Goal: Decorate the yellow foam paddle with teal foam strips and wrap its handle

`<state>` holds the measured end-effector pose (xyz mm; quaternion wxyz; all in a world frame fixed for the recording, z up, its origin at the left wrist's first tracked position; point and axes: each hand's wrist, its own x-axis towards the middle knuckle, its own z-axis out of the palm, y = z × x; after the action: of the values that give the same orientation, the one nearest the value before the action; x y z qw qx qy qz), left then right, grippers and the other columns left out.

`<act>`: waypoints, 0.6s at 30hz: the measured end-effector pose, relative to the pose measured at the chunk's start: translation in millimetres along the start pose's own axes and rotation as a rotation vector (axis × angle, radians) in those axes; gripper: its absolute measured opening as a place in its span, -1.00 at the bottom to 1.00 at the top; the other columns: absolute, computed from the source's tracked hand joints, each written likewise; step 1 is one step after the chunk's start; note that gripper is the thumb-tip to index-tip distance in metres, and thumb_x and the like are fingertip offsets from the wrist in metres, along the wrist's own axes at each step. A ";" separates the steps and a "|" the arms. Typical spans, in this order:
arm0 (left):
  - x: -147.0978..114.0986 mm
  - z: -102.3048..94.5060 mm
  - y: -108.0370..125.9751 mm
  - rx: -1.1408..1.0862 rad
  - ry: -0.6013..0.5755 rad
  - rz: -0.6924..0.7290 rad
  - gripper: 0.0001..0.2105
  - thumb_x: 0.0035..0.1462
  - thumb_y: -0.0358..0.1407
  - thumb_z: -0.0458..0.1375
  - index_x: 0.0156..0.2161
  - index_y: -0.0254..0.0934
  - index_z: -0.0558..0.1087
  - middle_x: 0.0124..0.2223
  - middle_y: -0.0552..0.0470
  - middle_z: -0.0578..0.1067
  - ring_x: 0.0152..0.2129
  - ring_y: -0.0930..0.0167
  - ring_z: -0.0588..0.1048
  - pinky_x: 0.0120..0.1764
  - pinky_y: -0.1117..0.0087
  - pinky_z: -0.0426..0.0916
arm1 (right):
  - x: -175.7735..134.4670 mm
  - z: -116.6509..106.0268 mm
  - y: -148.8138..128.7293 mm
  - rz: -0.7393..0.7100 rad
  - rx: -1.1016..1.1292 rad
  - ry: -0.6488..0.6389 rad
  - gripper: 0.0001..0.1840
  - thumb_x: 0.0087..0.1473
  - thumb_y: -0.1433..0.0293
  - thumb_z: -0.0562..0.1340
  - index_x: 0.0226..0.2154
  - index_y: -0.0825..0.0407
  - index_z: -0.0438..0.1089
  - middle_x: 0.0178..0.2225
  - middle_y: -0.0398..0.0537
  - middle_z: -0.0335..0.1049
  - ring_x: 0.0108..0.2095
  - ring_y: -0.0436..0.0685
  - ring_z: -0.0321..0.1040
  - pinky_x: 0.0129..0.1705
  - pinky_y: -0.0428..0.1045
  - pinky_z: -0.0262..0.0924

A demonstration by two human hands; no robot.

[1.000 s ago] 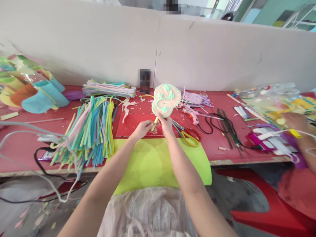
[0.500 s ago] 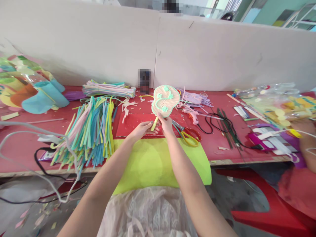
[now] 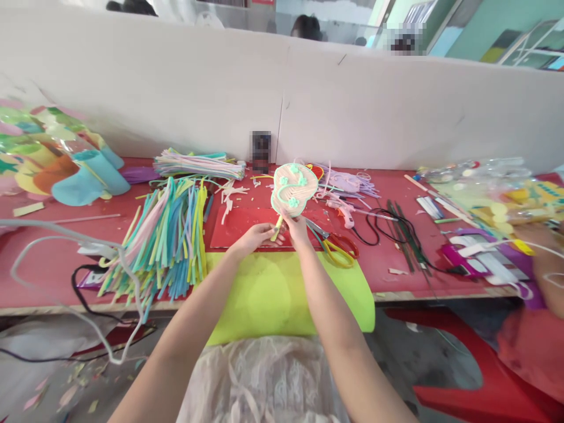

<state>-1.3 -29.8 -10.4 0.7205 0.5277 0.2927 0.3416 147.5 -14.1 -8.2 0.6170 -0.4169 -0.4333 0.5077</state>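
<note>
A craft hand fan (image 3: 294, 191) of pale pink fuzzy stems, with a mint edge, mint flowers and a curved mint stem, is held upright above the red board (image 3: 227, 230). My right hand (image 3: 294, 226) grips it at the base of its head. The fingers of my left hand (image 3: 263, 235) are closed at its yellow-green handle (image 3: 277, 228). Scissors (image 3: 337, 249) with yellow and red handles lie to the right of my right hand. A pink glue gun (image 3: 342, 212) rests beyond them.
Bundled pastel fuzzy stems (image 3: 170, 235) cover the table's left side. Lilac stems (image 3: 352, 181) lie behind the glue gun. A black cable (image 3: 409, 232) leads to a magenta power strip (image 3: 467, 258). Yellow-green sheet (image 3: 264, 294) hangs over the front edge. A co-worker's arm (image 3: 549, 270) shows at right.
The view has shifted slightly, so the table sits lower in it. The fan has turned a little in my hands, and my left fingers are drawn closer around the handle.
</note>
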 end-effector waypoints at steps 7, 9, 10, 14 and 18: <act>8.5 0.0 -6.8 0.232 0.134 0.131 -0.70 0.03 -0.12 0.15 -0.29 -0.38 0.40 -0.36 -0.06 0.53 -0.42 0.41 0.52 -0.23 0.33 0.41 | 0.5 0.5 -1.1 0.002 -0.003 0.034 -0.58 -0.14 -0.01 0.23 -0.59 0.02 0.26 -0.68 -0.23 0.21 -0.69 -0.06 0.08 -0.63 -0.09 0.00; 8.9 0.9 -7.9 0.227 0.118 0.120 -0.68 0.02 -0.09 0.14 -0.30 -0.37 0.41 -0.37 -0.05 0.53 -0.41 0.40 0.52 -0.22 0.33 0.40 | 1.2 -0.6 -2.2 -0.022 0.022 0.083 -0.61 -0.15 0.02 0.25 -0.53 0.01 0.29 -0.64 -0.22 0.26 -0.67 -0.06 0.10 -0.62 -0.09 0.02; 8.8 0.8 -8.1 0.209 0.114 0.106 -0.66 0.03 -0.06 0.12 -0.30 -0.37 0.41 -0.38 -0.05 0.53 -0.42 0.39 0.52 -0.22 0.32 0.40 | 1.8 -1.3 -2.4 -0.027 0.032 0.105 -0.62 -0.16 0.04 0.26 -0.51 0.02 0.31 -0.62 -0.22 0.27 -0.66 -0.06 0.10 -0.62 -0.09 0.02; 7.5 -5.3 -5.2 0.205 0.290 0.105 -0.58 0.07 0.01 0.02 -0.23 -0.36 0.42 -0.39 -0.03 0.53 -0.46 0.39 0.50 -0.30 0.34 0.39 | 4.6 -3.3 -0.6 0.008 0.107 0.133 -0.63 -0.21 0.08 0.30 -0.48 0.03 0.30 -0.67 -0.27 0.19 -0.68 -0.10 0.04 -0.64 -0.11 -0.02; 2.9 -15.3 1.3 0.550 0.638 0.232 -0.63 0.13 -0.05 -0.04 -0.32 -0.32 0.44 -0.46 0.01 0.50 -0.52 0.44 0.45 -0.40 0.46 0.30 | 6.3 -1.7 2.9 0.015 0.202 0.136 -0.61 -0.25 0.14 0.34 -0.41 0.04 0.31 -0.62 -0.27 0.22 -0.69 -0.13 0.02 -0.67 -0.14 -0.05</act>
<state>-11.7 -18.6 -13.5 0.3837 0.5973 0.5195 0.4755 149.0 -7.7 -10.7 0.6800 -0.3893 -0.3338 0.5240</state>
